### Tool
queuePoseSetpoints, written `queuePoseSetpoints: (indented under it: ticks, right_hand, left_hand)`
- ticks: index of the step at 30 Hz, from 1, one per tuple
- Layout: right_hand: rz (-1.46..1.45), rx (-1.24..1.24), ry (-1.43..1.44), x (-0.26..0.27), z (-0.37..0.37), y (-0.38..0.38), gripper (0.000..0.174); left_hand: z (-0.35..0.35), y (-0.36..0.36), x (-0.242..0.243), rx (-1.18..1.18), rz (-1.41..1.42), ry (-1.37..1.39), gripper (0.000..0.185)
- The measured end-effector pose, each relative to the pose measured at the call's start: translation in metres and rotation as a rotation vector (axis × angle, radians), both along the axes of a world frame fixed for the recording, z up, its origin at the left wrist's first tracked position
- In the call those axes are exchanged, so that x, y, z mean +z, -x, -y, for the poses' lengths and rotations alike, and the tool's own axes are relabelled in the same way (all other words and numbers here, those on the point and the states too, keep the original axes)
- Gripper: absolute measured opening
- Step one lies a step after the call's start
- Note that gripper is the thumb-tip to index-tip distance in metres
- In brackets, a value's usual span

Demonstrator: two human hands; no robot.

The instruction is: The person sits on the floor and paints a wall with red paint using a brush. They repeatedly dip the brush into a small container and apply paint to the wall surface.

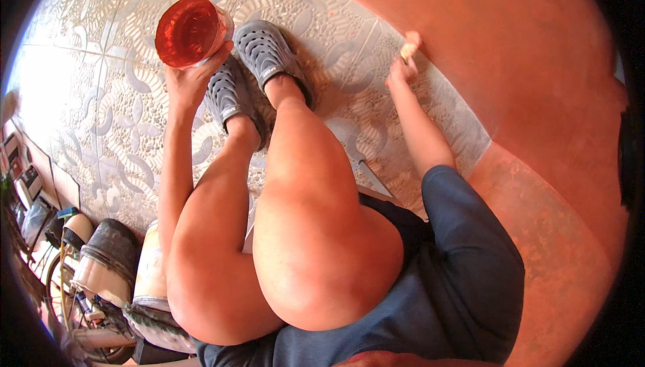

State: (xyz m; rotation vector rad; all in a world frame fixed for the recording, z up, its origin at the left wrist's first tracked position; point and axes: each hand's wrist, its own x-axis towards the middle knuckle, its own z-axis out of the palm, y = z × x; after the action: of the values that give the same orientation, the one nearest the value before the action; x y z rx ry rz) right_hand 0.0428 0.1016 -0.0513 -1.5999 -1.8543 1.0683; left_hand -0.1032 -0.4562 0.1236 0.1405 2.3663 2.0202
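Observation:
My left hand [199, 75] grips a round container [194, 32] by its side and base; red paint or a similar red liquid lies inside, and its walls are coated red. It is held over the patterned tile floor [136, 115], beside my grey clogs [269, 47]. Off to the right, my right hand [402, 69] is closed on a small pale-yellow and orange-red object [410, 44], possibly a brush or sponge; blur hides its exact kind. That object is at the lower edge of the orange-red wall [478, 39], and I cannot tell whether they touch.
My bare legs span the middle of the view. At the lower left stand a black-and-white bucket [108, 256], a pale bucket [151, 266] and a bicycle wheel [53, 276]. A wall corner [491, 141] is at the right. A few red specks dot the floor.

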Motion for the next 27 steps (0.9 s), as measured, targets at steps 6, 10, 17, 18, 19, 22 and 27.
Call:
queuePoseSetpoints:
  ticks: [6,10,17,18,19,22,27]
  right_hand:
    - [-0.152,-0.334,0.118,0.075,0.096,0.084,0.039]
    - [-0.233,-0.287,0.133,0.030,0.169,0.179,0.027]
    - [-0.418,0.203,-0.052,-0.009,0.370,0.303,0.045]
    - [-0.383,0.249,-0.156,-0.029,0.365,0.320,0.047]
    - [-0.371,0.244,0.040,-0.032,0.381,0.321,0.044]
    - [-0.379,0.539,-0.193,-0.034,0.373,0.298,0.031]
    - [-0.363,0.712,0.095,0.022,0.276,0.226,0.021]
  left_hand:
    - [0.003,-0.009,0.010,0.041,0.016,0.029,0.059]
    - [0.000,-0.002,0.011,0.071,-0.006,0.102,0.059]
    - [0.024,-0.002,0.012,0.174,0.026,0.132,0.055]
    - [0.015,0.009,0.013,0.134,0.024,0.108,0.055]
    - [0.017,0.006,0.012,0.144,0.040,0.102,0.055]
    - [0.018,0.003,0.008,0.142,0.064,0.097,0.056]
    - [0.025,-0.017,-0.004,0.167,0.079,0.074,0.057]
